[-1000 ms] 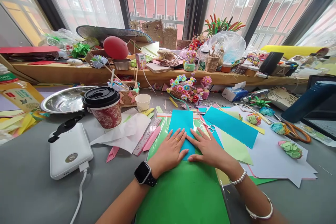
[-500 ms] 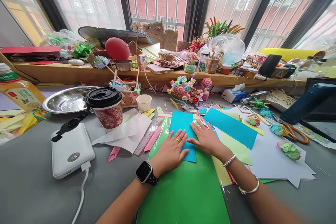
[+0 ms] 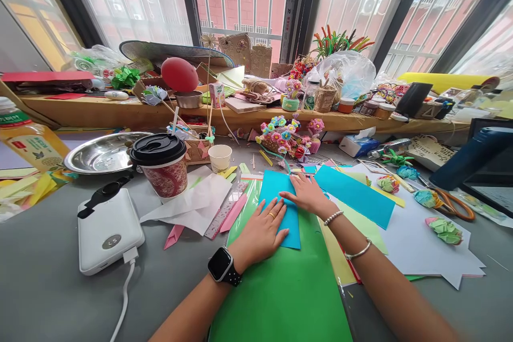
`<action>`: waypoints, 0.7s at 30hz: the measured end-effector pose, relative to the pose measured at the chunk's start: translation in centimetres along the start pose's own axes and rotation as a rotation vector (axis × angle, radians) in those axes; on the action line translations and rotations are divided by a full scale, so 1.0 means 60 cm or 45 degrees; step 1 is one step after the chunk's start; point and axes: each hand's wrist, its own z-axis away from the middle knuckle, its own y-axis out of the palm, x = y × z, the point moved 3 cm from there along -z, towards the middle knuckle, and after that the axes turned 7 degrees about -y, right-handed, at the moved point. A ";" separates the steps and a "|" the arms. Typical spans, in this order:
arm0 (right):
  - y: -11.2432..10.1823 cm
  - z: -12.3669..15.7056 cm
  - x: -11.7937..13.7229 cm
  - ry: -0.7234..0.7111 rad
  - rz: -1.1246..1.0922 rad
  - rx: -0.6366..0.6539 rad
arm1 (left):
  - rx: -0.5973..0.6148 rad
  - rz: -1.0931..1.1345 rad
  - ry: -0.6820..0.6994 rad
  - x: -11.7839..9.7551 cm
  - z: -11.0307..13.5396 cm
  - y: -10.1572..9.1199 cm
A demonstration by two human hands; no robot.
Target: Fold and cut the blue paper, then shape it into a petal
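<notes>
A narrow piece of bright blue paper [image 3: 276, 184] lies lengthwise on a green sheet [image 3: 280, 288] in front of me. My left hand [image 3: 262, 230] rests flat on the blue paper's lower left part, fingers spread, a ring on one finger. Over its upper right edge lies my right hand [image 3: 308, 195], fingers stretched out and slightly apart, thumb toward the left fingertips. Just right of that hand is a second blue paper strip [image 3: 356, 197], lying at a slant over pale green paper [image 3: 360, 224] and white sheets.
Left of the green sheet are a patterned ruler [image 3: 226, 211], white paper [image 3: 200, 203], a lidded coffee cup [image 3: 164, 168] and a corded white power bank [image 3: 110, 232]. Folded paper pieces and orange-handled scissors [image 3: 455, 203] lie at right. A crowded wooden ledge [image 3: 240, 117] runs behind.
My right hand has slid up and slightly left along the blue paper's right edge. My left hand stays flat in nearly the same place.
</notes>
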 end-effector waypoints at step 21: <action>0.002 0.145 0.051 -0.446 -0.038 -0.210 | -0.085 -0.024 0.013 0.001 0.001 0.004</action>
